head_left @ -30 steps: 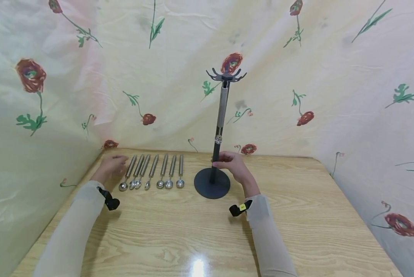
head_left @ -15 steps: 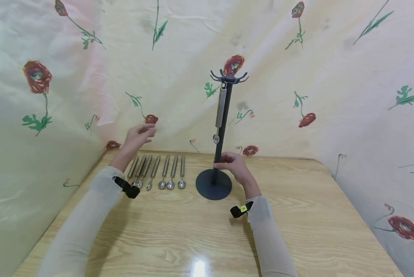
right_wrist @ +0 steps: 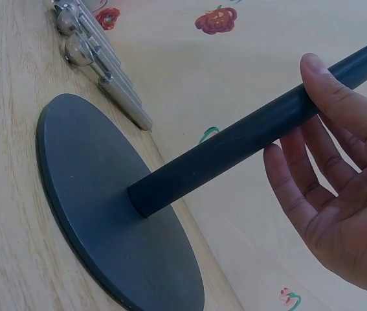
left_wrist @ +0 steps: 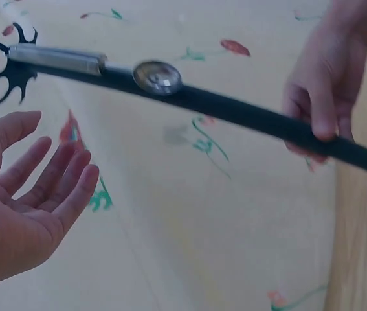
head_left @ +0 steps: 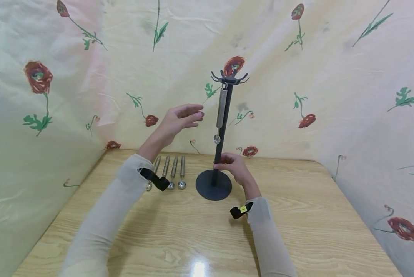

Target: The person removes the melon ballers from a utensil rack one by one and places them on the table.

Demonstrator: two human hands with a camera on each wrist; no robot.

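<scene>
A dark metal hook stand (head_left: 228, 104) rises from its round base, with curved hooks at the top. From one hook hangs a small steel scoop (head_left: 222, 109) with a thick round handle, bowl downward. My right hand (head_left: 235, 167) holds the lower post between thumb and fingers, as the right wrist view confirms (right_wrist: 345, 175). Left of the hanging scoop, my left hand (head_left: 179, 121) is raised in the air, its fingers loosely spread and holding nothing. In the left wrist view that hand (left_wrist: 34, 207) is apart from the post and scoop.
More steel scoops (head_left: 182, 167) lie in a row on the wooden table (head_left: 200, 231), left of the base. My left forearm hides some of them. A flower-patterned cloth (head_left: 179, 69) encloses the back and sides.
My left hand has risen from beside the row of scoops and moved right towards the stand. The hanging scoop now sits slightly left of the post. My right hand stays on the post.
</scene>
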